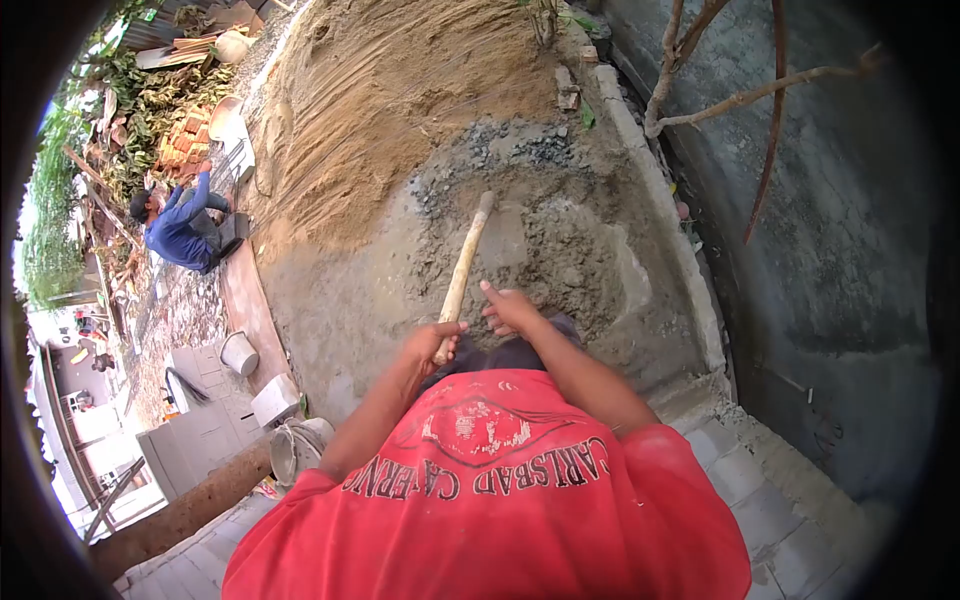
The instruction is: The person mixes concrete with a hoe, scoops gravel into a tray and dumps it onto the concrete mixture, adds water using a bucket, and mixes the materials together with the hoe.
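Observation:
My left hand (434,342) is closed round the lower end of a pale wooden handle (465,262). The handle slants up and away from me, toward a patch of wet grey mix. To the right of the handle, my right hand (512,310) is apart from it, with thumb and fingers spread and nothing seen in them. Wet, lumpy mortar (575,255) lies beyond my hands, with dark gravel (520,147) at its far edge. The far end of the handle meets the mix, and any tool head there cannot be made out.
A large sand heap (350,110) rises beyond the mix. At the left a person in blue (183,228) sits low. Buckets (239,354) and grey blocks (185,440) stand at the lower left. A low concrete edge (665,210) and bare branches (740,98) are at the right.

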Motion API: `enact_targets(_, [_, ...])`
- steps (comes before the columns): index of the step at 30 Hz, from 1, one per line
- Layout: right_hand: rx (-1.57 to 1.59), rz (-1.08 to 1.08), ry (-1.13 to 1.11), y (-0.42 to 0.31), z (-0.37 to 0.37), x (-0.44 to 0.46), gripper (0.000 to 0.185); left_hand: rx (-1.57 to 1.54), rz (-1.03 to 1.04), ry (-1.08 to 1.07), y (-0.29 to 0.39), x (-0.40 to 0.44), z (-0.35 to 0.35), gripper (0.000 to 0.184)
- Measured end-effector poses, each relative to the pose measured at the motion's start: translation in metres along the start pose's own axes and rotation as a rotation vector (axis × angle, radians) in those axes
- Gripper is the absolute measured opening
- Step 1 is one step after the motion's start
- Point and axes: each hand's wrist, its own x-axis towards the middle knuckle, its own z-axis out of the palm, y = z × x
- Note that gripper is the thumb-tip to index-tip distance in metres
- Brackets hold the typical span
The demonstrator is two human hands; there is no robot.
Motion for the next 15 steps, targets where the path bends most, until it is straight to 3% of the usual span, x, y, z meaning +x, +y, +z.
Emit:
enact_targets(3, [0.303,-0.066,0.073,-0.008,0.038,0.032,0.062,0.176,0.022,-0.071,0.005,-0.008,0.02,0.024])
enact_targets(4, [0.213,-0.055,0.045,-0.011,0.043,0.041,0.054,0.23,0.04,-0.089,0.007,-0.013,0.025,0.024])
enact_targets(7, [0.293,-0.048,0.235,-0.017,0.07,0.037,0.046,0.313,0.089,-0.175,0.005,-0.001,0.0,0.031])
enact_targets(9, [0.333,-0.009,0.223,-0.027,0.075,0.039,0.036,0.33,0.16,-0.264,0.018,-0.004,-0.021,0.037])
enact_targets(11, [0.439,-0.032,0.229,-0.02,0.069,0.059,0.027,0.532,0.256,-0.284,0.04,-0.022,-0.063,0.049])
enact_targets(13, [0.252,0.052,0.259,-0.017,0.056,0.073,0.021,0.594,0.354,-0.298,0.048,-0.025,-0.128,0.052])
enact_targets(15, [0.061,0.109,0.263,-0.006,0.049,0.083,0.016,0.844,0.513,-0.09,0.037,-0.018,-0.224,0.053])
